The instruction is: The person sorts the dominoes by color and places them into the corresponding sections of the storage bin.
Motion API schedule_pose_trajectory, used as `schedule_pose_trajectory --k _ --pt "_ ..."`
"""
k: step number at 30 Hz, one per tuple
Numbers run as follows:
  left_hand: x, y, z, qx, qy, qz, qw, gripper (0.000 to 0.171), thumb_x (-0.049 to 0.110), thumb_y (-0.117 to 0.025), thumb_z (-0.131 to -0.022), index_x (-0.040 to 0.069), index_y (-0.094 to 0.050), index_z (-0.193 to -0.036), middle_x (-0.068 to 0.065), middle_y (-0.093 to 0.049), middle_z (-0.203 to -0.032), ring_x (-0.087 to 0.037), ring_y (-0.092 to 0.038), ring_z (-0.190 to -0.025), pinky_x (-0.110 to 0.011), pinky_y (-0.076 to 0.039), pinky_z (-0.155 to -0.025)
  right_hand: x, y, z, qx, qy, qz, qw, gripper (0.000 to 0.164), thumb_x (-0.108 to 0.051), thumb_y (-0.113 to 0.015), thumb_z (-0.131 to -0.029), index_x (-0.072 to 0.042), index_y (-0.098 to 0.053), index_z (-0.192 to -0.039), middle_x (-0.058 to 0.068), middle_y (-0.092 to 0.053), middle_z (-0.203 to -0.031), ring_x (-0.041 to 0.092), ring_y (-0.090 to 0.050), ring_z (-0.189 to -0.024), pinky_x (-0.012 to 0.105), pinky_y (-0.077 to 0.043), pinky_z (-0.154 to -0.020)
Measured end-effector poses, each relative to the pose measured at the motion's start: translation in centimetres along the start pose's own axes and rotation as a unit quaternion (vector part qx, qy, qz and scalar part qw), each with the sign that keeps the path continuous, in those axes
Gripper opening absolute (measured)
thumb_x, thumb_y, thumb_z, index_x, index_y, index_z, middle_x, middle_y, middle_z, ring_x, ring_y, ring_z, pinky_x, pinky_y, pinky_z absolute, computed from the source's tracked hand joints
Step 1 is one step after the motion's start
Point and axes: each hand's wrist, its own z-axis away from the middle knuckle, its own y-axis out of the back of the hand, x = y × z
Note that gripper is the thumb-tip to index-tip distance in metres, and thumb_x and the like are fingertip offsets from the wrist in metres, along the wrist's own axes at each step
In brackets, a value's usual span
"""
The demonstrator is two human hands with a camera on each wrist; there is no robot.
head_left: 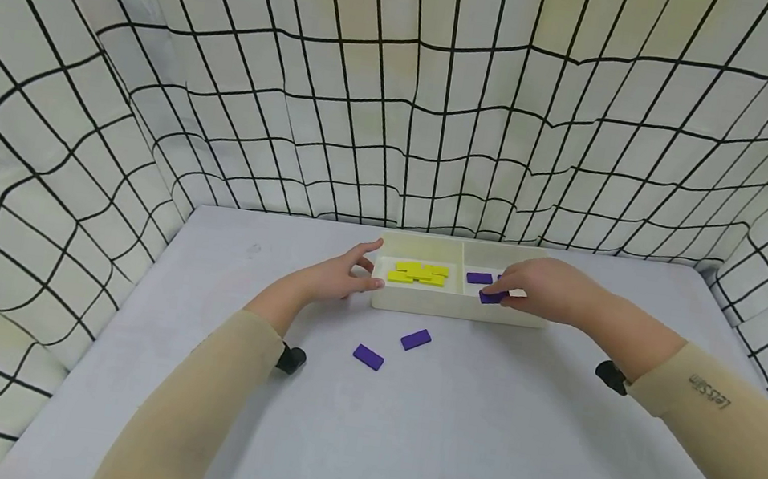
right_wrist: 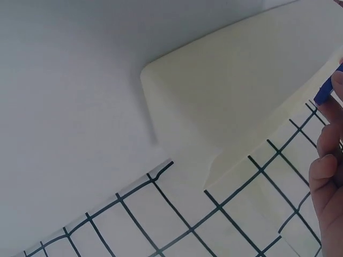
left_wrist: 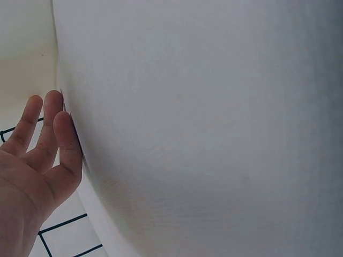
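A white two-part box [head_left: 419, 302] stands near the back of the table. Several yellow blocks [head_left: 419, 273] lie in its left compartment, and a purple block [head_left: 478, 278] is in the right one. My right hand [head_left: 544, 286] pinches another purple block [head_left: 493, 297] above the front of the right compartment; this block [right_wrist: 325, 92] looks blue in the right wrist view. Behind those fingers, a bit of purple is mostly hidden. With fingers spread, my left hand [head_left: 339, 274] touches the box's left end. In the left wrist view, the fingers [left_wrist: 66, 134] look loosely extended.
Two loose purple blocks lie on the table in front of the box: one block [head_left: 416, 339] closer to it, the other block [head_left: 368, 357] further left and nearer me. Black netting [head_left: 412, 106] over pale walls surrounds the back and sides of the white table [head_left: 473, 445].
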Motion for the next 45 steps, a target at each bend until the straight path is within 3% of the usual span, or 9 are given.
schedule_pose_trajectory --k 11,20,30,45 --pt "-0.3 0.0 -0.3 -0.002 -0.006 0.004 1.0 0.086 0.052 -0.062 -0.093 0.042 -0.006 -0.158 -0.005 -0.037 -0.15 -0.026 -0.05 -0.127 -0.044 -0.045 -0.099 1.8 0.5 -1.6 -0.013 -0.046 -0.027 0.998 0.033 -0.018 -0.075 -0.09 -0.024 -0.073 -0.122 -0.001 -0.071 -0.116 0.024 -0.064 -0.112 0.046 -0.05 -0.094" --pt "-0.5 -0.1 -0.3 -0.001 -0.008 0.005 1.0 0.087 0.053 -0.063 -0.093 0.042 -0.006 -0.158 -0.006 -0.037 -0.151 -0.027 -0.05 -0.127 -0.043 -0.046 -0.097 2.8 -1.5 -3.7 -0.059 -0.076 -0.027 0.995 0.033 -0.021 -0.074 -0.09 -0.024 -0.073 -0.122 0.001 -0.069 -0.123 0.029 -0.058 -0.121 0.051 -0.044 -0.102" --pt "-0.4 0.0 -0.2 0.002 -0.008 0.005 1.0 0.086 0.052 -0.063 -0.093 0.042 -0.007 -0.158 -0.004 -0.038 -0.15 -0.026 -0.052 -0.122 -0.041 -0.048 -0.094 3.4 -3.3 -5.6 -0.083 -0.094 -0.033 0.992 0.03 -0.022 -0.075 -0.089 -0.021 -0.074 -0.119 0.002 -0.069 -0.119 0.026 -0.059 -0.116 0.05 -0.043 -0.102" --pt "-0.3 0.0 -0.1 0.001 -0.006 0.01 0.9999 0.085 0.05 -0.063 -0.094 0.042 -0.007 -0.158 -0.004 -0.037 -0.15 -0.026 -0.051 -0.124 -0.04 -0.048 -0.095 3.7 -4.1 -6.7 -0.101 -0.131 -0.062 0.984 0.031 -0.018 -0.076 -0.088 -0.019 -0.075 -0.118 0.002 -0.068 -0.116 0.024 -0.058 -0.111 0.05 -0.045 -0.099"
